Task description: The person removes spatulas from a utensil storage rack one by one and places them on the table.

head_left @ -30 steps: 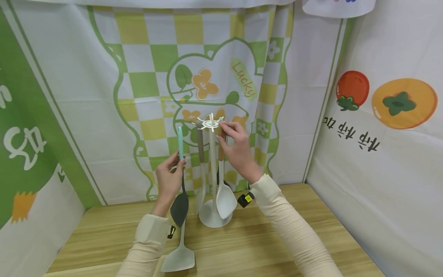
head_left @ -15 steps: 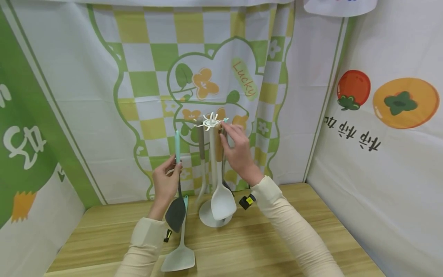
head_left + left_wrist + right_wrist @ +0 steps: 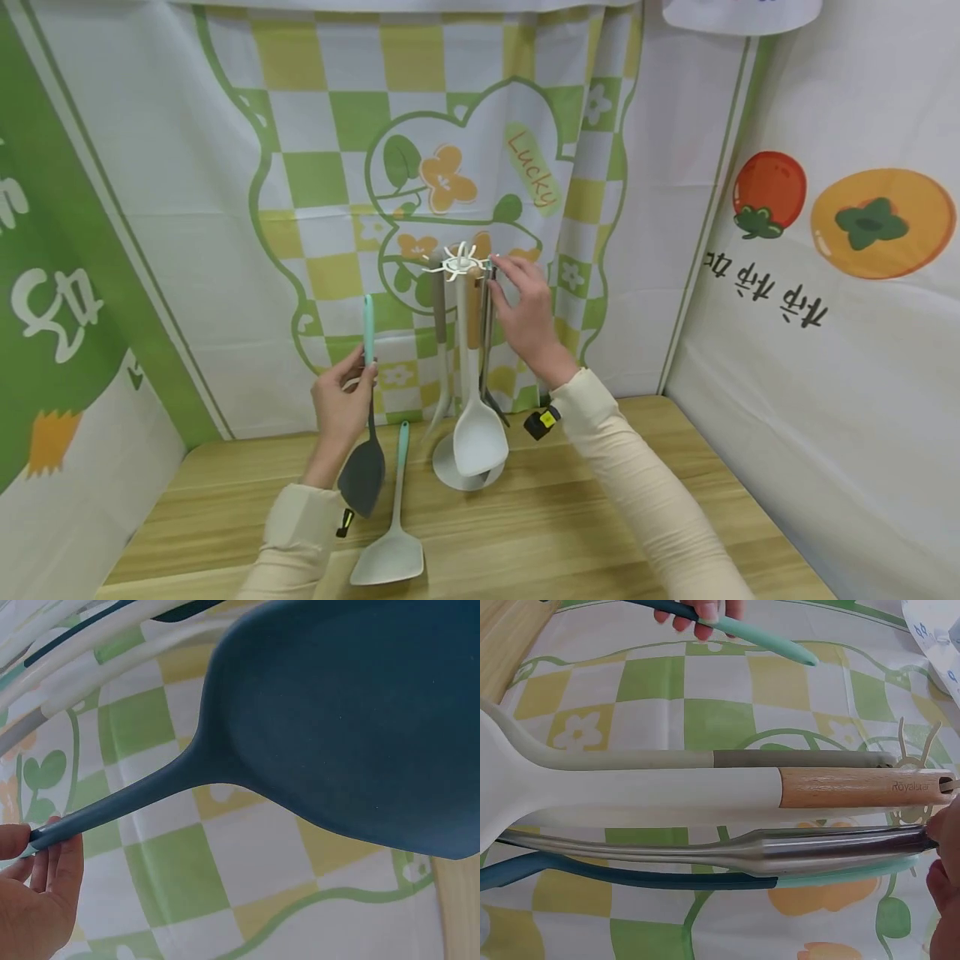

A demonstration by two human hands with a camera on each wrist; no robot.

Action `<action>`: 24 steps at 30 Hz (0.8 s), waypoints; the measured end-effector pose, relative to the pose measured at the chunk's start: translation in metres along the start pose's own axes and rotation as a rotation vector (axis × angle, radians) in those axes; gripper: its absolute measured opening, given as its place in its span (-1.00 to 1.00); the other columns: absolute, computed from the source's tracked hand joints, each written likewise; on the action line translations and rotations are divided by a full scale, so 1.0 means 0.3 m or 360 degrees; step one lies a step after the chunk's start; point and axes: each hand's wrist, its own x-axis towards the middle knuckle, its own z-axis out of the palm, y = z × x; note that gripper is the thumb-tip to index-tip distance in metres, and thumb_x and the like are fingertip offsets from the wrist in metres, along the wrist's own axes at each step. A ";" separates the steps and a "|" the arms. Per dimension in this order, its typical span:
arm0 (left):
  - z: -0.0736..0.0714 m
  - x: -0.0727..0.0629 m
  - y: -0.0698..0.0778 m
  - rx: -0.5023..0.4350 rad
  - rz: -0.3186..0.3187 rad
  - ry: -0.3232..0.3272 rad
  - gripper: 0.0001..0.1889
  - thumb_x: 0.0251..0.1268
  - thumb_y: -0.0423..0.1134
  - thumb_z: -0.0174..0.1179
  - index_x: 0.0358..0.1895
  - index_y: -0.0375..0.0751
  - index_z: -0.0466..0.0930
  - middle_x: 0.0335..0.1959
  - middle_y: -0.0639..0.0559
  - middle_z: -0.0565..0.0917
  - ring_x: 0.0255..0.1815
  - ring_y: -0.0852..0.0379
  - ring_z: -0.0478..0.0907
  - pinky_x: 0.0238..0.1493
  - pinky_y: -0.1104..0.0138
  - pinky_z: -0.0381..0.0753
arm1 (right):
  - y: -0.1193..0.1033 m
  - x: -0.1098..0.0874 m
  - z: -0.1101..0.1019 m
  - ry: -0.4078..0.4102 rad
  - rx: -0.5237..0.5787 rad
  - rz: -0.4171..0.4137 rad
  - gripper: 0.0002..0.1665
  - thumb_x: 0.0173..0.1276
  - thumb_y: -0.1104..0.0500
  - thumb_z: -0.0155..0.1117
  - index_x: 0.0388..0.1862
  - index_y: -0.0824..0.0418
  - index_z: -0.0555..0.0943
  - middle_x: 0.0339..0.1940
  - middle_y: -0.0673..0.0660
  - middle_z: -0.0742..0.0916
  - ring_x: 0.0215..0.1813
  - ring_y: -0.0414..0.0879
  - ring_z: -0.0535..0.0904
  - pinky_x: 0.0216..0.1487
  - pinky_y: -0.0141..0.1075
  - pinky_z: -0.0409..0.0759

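Observation:
In the head view, my left hand [image 3: 341, 408] holds a dark turner [image 3: 363, 477] by its mint handle, blade down, left of the white utensil rack [image 3: 444, 468]. The left wrist view shows its broad blue-black blade [image 3: 337, 727] close up. My right hand [image 3: 527, 312] is at the rack's hooks, its fingertips pinching the top end of a steel-handled utensil [image 3: 832, 844]. Beside that hang a white spatula [image 3: 480, 440] with a wooden handle, a grey-handled utensil [image 3: 439, 321] and a mint-handled dark utensil [image 3: 667, 880]. The steel utensil's head is hidden.
A grey turner [image 3: 390, 558] with a mint handle lies on the wooden table [image 3: 570, 533] in front of the rack, below my left hand. A checked cloth [image 3: 300, 179] hangs close behind the rack, and a white printed cloth [image 3: 810, 350] hangs at the right.
The rack has turned, bringing the white spatula forward and left and exposing the steel handle. My left hand has moved left and slightly down with the dark turner; my right hand has shifted slightly right.

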 end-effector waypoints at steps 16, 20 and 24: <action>-0.059 -0.004 -0.107 0.0129 0.0005 0.0026 -0.61 0.41 -0.52 0.17 0.28 -0.52 0.52 -0.07 -0.50 0.68 -0.29 0.41 0.63 -0.29 0.65 0.66 | 0.010 0.021 -0.012 -0.0124 0.0201 0.0107 -0.72 0.36 0.49 0.30 0.04 0.48 0.70 0.00 0.36 0.69 0.06 0.15 0.70 0.16 -0.32 0.70; -0.075 -0.018 -0.128 0.0117 0.0005 0.0026 -0.61 0.40 -0.52 0.19 0.26 -0.51 0.54 -0.09 -0.48 0.69 -0.30 0.42 0.64 -0.30 0.64 0.67 | 0.007 0.026 -0.011 -0.0127 0.0295 0.0149 -0.72 0.31 0.53 0.32 0.00 0.50 0.70 -0.01 0.39 0.70 0.04 0.21 0.72 0.10 -0.22 0.74; -0.088 -0.040 -0.144 0.0082 -0.0018 0.0014 -0.59 0.39 -0.50 0.22 0.27 -0.49 0.54 -0.08 -0.46 0.70 -0.33 0.49 0.63 -0.29 0.66 0.66 | 0.009 0.025 -0.011 -0.0129 0.0329 0.0165 -0.72 0.29 0.55 0.32 -0.01 0.52 0.70 -0.01 0.41 0.70 0.02 0.24 0.72 0.08 -0.17 0.75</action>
